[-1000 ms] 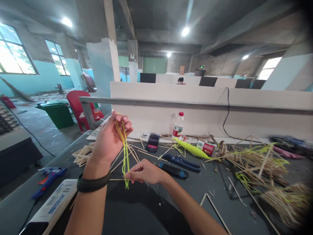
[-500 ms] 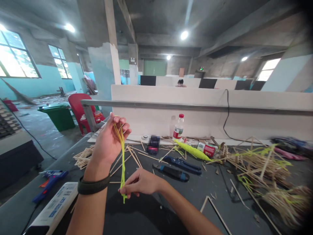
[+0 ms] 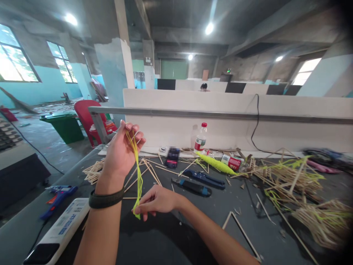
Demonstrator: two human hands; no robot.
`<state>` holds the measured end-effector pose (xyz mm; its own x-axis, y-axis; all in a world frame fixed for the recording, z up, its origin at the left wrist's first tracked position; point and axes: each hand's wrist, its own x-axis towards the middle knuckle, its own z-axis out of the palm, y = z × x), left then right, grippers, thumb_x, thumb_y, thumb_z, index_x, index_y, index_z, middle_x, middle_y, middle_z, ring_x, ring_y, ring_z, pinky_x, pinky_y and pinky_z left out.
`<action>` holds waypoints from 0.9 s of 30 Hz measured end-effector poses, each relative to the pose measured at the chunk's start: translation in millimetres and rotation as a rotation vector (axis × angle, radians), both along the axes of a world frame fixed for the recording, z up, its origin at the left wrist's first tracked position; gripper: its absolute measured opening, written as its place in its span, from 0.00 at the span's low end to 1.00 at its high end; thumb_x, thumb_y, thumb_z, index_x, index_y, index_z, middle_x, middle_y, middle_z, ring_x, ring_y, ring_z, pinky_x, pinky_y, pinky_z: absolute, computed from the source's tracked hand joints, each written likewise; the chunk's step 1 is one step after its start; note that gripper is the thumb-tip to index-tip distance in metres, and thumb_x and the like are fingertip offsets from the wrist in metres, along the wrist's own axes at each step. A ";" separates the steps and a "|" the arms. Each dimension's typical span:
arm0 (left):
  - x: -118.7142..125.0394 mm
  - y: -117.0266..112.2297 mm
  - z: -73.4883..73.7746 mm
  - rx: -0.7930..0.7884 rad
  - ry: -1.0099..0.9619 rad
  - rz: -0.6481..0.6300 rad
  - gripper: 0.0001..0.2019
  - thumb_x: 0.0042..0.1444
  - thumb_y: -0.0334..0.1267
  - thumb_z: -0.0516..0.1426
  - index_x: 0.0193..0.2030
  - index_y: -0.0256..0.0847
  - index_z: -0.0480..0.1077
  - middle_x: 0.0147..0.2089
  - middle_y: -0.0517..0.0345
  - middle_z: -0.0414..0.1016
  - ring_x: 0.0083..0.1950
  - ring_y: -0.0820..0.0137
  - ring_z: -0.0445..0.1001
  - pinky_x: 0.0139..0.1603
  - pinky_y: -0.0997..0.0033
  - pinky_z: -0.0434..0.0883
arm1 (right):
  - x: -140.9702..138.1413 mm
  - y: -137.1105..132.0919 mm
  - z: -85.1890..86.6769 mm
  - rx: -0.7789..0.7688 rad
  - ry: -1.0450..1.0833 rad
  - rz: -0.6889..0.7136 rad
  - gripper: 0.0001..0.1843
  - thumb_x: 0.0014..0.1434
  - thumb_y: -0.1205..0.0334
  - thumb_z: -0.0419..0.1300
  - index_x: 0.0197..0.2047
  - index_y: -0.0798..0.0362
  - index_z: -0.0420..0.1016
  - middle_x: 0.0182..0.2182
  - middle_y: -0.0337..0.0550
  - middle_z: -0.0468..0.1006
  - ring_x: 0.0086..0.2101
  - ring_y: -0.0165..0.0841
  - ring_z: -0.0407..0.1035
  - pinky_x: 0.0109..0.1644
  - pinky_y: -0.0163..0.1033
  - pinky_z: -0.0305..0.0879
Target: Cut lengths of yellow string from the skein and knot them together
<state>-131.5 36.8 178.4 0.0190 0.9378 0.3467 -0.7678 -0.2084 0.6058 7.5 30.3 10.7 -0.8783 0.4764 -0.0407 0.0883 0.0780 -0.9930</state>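
Yellow-green string (image 3: 139,176) hangs in several strands between my two hands, above the dark tabletop. My left hand (image 3: 122,152) is raised with its fingers curled round the upper end of the strands. Lower down, my right hand (image 3: 154,202) pinches the bottom end between thumb and fingers, where a short tail sticks out. Behind the string lie thin wooden sticks (image 3: 150,171). A utility knife (image 3: 193,186) and a dark blue tool (image 3: 205,179) rest just beyond my right hand.
At left are a blue glue gun (image 3: 59,198) and a white power strip (image 3: 63,228). A yellow-green string bundle (image 3: 216,163) and an upright bottle (image 3: 201,139) stand farther back. Piled sticks (image 3: 298,184) cover the right side. A metal rail (image 3: 193,113) runs behind.
The strands have loosened and bowed a little between my hands. My right hand has shifted slightly at the lower end. The whole view has moved a little.
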 end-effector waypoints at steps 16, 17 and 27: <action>-15.6 16.6 -10.7 0.010 -0.062 0.083 0.17 0.70 0.42 0.49 0.29 0.40 0.66 0.28 0.63 0.69 0.27 0.78 0.70 0.33 0.76 0.73 | 0.0 -1.2 -5.9 0.034 -0.025 0.073 0.17 0.58 0.50 0.67 0.43 0.55 0.85 0.26 0.37 0.78 0.23 0.22 0.63 0.26 0.27 0.61; -16.7 18.0 -11.6 0.007 -0.064 0.083 0.17 0.70 0.42 0.49 0.29 0.40 0.66 0.28 0.63 0.69 0.27 0.78 0.70 0.33 0.76 0.73 | -0.4 -1.1 -7.3 0.038 -0.035 0.078 0.18 0.58 0.50 0.67 0.43 0.55 0.85 0.26 0.37 0.78 0.23 0.22 0.64 0.26 0.27 0.61; -19.6 22.5 -15.8 -0.041 -0.010 0.108 0.14 0.68 0.42 0.52 0.31 0.40 0.66 0.28 0.64 0.67 0.25 0.77 0.68 0.28 0.77 0.70 | 5.0 6.5 -15.1 0.074 -0.181 0.122 0.21 0.57 0.45 0.66 0.36 0.57 0.84 0.27 0.39 0.80 0.22 0.23 0.66 0.28 0.28 0.64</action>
<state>-151.2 59.3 162.6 -0.0858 0.9476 0.3077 -0.7484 -0.2651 0.6079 12.5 36.8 -4.4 -0.9111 0.3744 -0.1722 0.2503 0.1707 -0.9530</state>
